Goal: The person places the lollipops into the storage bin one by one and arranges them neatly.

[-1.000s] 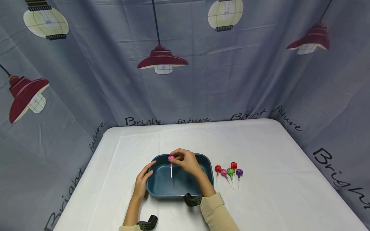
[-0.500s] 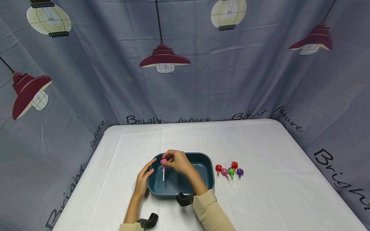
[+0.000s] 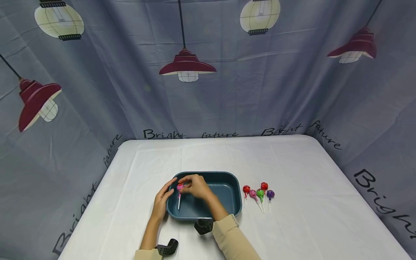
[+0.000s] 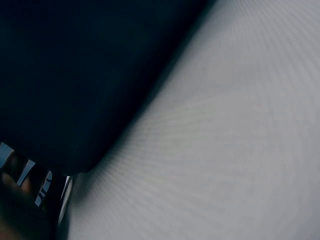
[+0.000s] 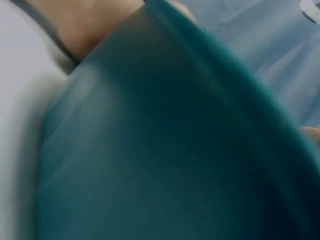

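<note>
In the head view my right hand (image 3: 198, 187) pinches a pink lollipop (image 3: 180, 188) by its wrapped head, inside the left part of a dark teal tray (image 3: 208, 219). The lollipop's white stick points down. A patch of red shows beside its head; I cannot tell what it belongs to. My left hand (image 3: 160, 204) rests along the tray's left rim with its fingers extended. The tray's dark outer side (image 4: 75, 90) fills much of the left wrist view. In the right wrist view the teal tray wall (image 5: 150, 140) is blurred, and the lollipop does not show.
To the right of the tray lie several lollipops: a red one (image 3: 246, 189), a pink one (image 3: 252, 194), a green one (image 3: 260, 193), another red one (image 3: 264, 186) and a purple one (image 3: 270, 194). Under everything is a white tablecloth (image 3: 292, 162), with a grey-blue curtain (image 3: 227, 101) behind.
My right hand has carried the pink lollipop left and lower within the tray, toward its left wall. My left hand stays at the rim. The head view has shifted slightly.
</note>
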Tool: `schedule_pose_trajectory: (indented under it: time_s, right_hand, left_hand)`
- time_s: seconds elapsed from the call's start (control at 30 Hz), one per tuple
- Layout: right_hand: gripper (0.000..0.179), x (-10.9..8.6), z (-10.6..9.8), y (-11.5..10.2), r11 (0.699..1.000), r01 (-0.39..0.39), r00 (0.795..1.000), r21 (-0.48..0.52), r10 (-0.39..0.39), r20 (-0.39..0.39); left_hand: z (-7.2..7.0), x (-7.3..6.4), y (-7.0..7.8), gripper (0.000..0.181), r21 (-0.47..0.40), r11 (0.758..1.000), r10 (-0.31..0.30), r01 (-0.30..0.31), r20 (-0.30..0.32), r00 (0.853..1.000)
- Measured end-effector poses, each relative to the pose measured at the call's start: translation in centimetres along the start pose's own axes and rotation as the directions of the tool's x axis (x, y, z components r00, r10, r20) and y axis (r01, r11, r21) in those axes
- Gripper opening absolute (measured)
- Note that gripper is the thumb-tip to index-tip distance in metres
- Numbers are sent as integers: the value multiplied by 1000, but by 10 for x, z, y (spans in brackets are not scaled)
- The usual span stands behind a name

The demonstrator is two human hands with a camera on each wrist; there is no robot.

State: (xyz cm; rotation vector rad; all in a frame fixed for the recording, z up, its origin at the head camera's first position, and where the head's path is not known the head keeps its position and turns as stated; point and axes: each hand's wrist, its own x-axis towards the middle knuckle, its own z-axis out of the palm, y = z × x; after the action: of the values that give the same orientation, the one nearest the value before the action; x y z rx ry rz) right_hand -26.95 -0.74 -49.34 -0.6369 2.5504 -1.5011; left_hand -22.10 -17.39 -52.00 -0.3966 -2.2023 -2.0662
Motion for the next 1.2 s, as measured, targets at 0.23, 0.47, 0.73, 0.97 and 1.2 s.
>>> schedule_pose_trajectory:
  time_s: [0.23,0.47,0.73,0.97,1.2]
  right_hand:
    - [27,3,5,4,999,-45,998,7,44,38]
    - [25,7,10,5,999,-53,997,0,53,48]
    - [22,6,9,7,988,21,998,-153,-13,56]
    - [22,4,10,6,963,47,998,-264,-33,58]
    - [21,3,11,6,947,61,997,-317,-44,59]
  left_hand:
    - [2,0,1,38,1,1000,-6,6,-10,1000]
    - [1,0,1,38,-17,1000,3,-3,-7,1000]
    - [2,-1,2,38,-3,1000,5,-5,-5,1000]
    - [1,-1,3,38,-1,1000,6,-6,-11,1000]
    - [2,-1,1,38,-6,1000,-4,4,-5,1000]
